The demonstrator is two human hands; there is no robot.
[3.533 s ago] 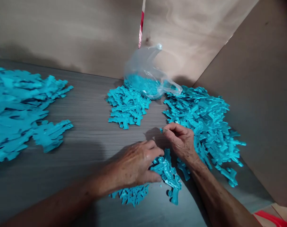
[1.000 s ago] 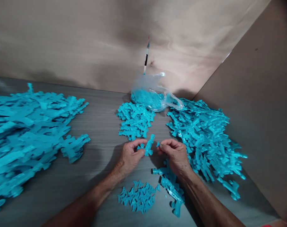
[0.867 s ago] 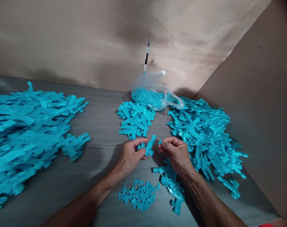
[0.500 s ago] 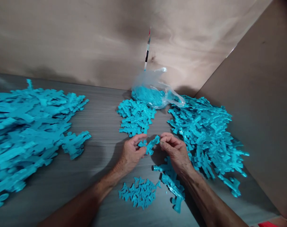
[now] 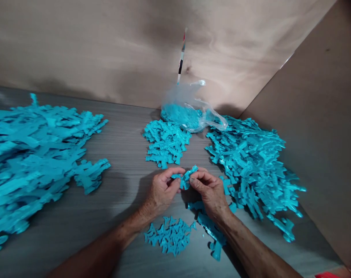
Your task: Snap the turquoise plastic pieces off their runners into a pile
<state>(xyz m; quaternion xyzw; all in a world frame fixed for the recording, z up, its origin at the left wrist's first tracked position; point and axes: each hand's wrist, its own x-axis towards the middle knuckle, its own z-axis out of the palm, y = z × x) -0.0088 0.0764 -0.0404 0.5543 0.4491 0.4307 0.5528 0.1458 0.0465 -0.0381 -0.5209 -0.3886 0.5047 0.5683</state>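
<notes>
Between my hands is a small turquoise plastic toy gun part [image 5: 185, 180], raised over the table. My left hand [image 5: 163, 189] pinches its left end between thumb and fingers. The thumb and fingers of my right hand [image 5: 209, 190] close on its right side. Under my right wrist lie larger turquoise toy gun pieces [image 5: 212, 231], partly hidden by the arm. A cluster of small jagged turquoise bits [image 5: 172, 236] lies in front of my left forearm. Just beyond my hands is a low pile of small toy gun parts [image 5: 166, 143].
A large heap of turquoise parts [image 5: 33, 154] covers the left side, and another heap [image 5: 247, 158] the right. A clear plastic bag [image 5: 189, 116] with turquoise pieces stands against the wooden back wall [image 5: 105, 50]. Behind it a striped thin stick [image 5: 181, 61] leans upright.
My right hand has moved left and now grips the part, where its fingertips were at the right end before. The part has shifted slightly between my hands.
</notes>
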